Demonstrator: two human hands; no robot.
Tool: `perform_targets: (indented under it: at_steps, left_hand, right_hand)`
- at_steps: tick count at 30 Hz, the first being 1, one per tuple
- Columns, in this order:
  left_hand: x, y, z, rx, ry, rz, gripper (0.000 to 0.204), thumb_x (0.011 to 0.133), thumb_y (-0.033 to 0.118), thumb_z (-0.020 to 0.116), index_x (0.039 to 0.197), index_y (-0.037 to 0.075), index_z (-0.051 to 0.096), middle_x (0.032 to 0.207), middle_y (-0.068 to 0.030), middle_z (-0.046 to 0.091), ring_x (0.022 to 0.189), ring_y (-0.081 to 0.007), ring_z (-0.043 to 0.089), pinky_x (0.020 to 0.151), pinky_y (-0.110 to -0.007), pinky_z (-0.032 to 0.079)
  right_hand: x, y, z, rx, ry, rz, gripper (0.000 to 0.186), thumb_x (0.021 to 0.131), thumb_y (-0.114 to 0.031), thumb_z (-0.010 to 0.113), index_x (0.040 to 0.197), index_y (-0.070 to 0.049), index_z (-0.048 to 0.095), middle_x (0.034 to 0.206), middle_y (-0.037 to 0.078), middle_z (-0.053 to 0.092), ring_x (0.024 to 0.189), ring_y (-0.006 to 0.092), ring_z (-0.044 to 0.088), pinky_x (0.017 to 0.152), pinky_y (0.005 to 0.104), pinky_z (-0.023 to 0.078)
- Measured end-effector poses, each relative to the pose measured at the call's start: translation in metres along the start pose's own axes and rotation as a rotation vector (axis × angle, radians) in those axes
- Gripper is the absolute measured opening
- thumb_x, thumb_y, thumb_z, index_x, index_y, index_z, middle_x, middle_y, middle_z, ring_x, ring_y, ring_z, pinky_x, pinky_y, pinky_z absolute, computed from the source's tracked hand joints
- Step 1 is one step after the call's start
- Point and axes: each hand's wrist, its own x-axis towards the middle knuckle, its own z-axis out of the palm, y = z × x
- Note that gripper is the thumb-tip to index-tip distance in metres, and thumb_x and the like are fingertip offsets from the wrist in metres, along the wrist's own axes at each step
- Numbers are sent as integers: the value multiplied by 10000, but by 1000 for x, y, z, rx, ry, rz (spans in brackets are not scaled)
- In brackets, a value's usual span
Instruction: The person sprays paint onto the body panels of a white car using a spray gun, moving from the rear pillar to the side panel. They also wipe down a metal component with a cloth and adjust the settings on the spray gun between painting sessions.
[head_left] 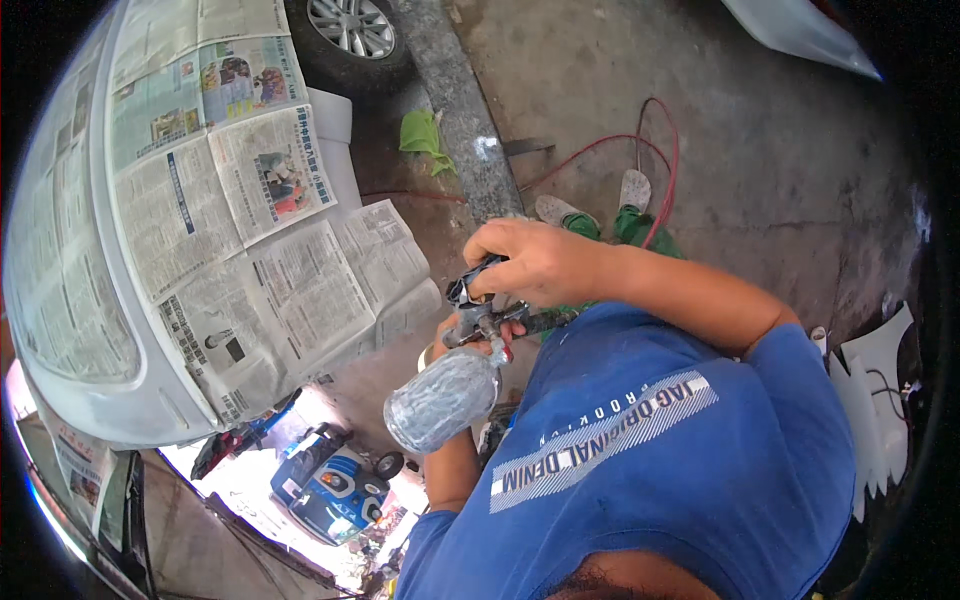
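Note:
A spray gun with a cloudy, white-smeared plastic cup is held between my two hands, in front of my blue shirt. The cup hangs toward the lower left. My right hand closes its fingers around the dark end of the gun. My left hand holds the gun's body from beneath. The gun and its cup cover much of that hand, but some fingertips show beside the metal fittings. Just left of the hands, newspaper sheets cover a car body.
The pale car fills the left side, with a wheel at the top. A red hose loops across the floor near my shoes. A green cloth lies beside a kerb. White panels stand at right; a blue machine is lower left.

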Motion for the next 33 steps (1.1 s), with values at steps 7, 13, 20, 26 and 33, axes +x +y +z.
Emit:
perform_targets:
  at_steps: [7, 13, 20, 26, 33]
  left_hand:
    - [-25, 0, 26, 20, 202, 6, 736, 750, 23, 761, 1400, -113, 442, 934, -224, 662, 1055, -387, 656, 860, -433, 570]
    - [-11, -13, -1, -136, 107, -26, 829, 746, 23, 770, 1467, -94, 377, 931, -235, 662, 1057, -401, 648, 926, -491, 540]
    - [-5, -16, -22, -179, 76, -146, 760, 739, 43, 783, 1416, -56, 452, 931, -223, 666, 1034, -410, 648, 989, -516, 487]
    - [-14, -16, 12, 29, 98, 125, 773, 743, 11, 762, 1436, -61, 426, 936, -230, 663, 1054, -414, 646, 898, -434, 553]
    - [5, -31, -38, -262, -165, 55, 712, 921, 373, 679, 1506, 64, 416, 1004, -388, 617, 1127, -514, 570, 865, -489, 561]
  right_hand:
    - [-63, 17, 14, 84, -74, 248, 261, 787, 5, 655, 1037, -54, 700, 1046, 125, 585, 987, 316, 608, 848, 395, 502]
    - [-31, 5, -3, 137, 102, 265, 318, 861, 80, 625, 1136, -62, 700, 1091, 124, 584, 1001, 287, 602, 861, 365, 474]
    - [-16, 0, 13, 463, -55, 420, 292, 935, 34, 568, 1171, -66, 708, 1126, 110, 583, 1071, 239, 581, 932, 333, 443]
    - [-51, 20, 10, 536, -83, 393, 289, 957, -8, 537, 1189, -60, 700, 1124, 109, 576, 1093, 239, 583, 950, 336, 451]
    - [-26, 15, -13, 411, -12, 412, 327, 913, 74, 570, 1214, -14, 663, 1154, 95, 568, 1064, 210, 566, 916, 310, 444]
